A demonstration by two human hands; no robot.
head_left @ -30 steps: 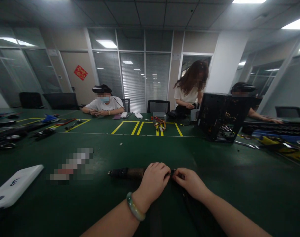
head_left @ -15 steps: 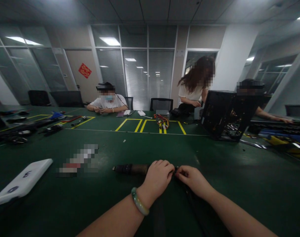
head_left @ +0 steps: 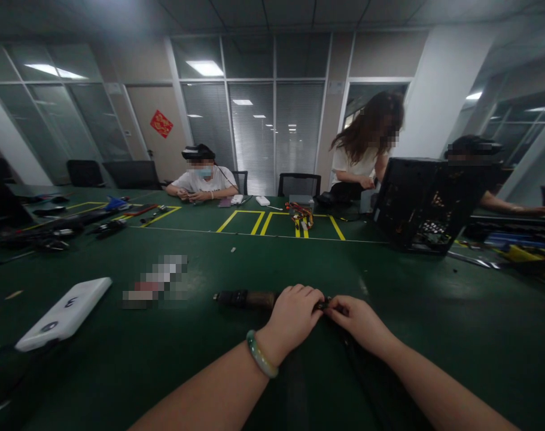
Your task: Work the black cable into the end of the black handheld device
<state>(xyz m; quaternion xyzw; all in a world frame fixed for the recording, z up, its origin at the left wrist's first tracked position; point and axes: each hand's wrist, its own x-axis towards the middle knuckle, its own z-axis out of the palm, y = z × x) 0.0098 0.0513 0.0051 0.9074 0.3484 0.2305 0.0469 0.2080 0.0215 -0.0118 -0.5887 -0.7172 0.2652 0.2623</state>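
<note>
A dark cylindrical tool (head_left: 247,299) lies on the green table (head_left: 456,335) straight ahead. My left hand (head_left: 294,315), with a green bangle at the wrist, is closed over the tool's right end. My right hand (head_left: 359,320) meets it fingertip to fingertip, pinching a small dark part at that same end. What exactly sits between the fingers is hidden. A dark strap or cable (head_left: 366,389) runs from the hands back toward me.
A white flat device (head_left: 66,313) lies at the left. A black computer case (head_left: 427,203) stands at the right with tools behind it. Cables (head_left: 301,215) sit in a yellow-taped box. Three other people are at the far side.
The camera has swung a little left and down, so everything has shifted right and up in view. Both hands stay together on the tool's end.
</note>
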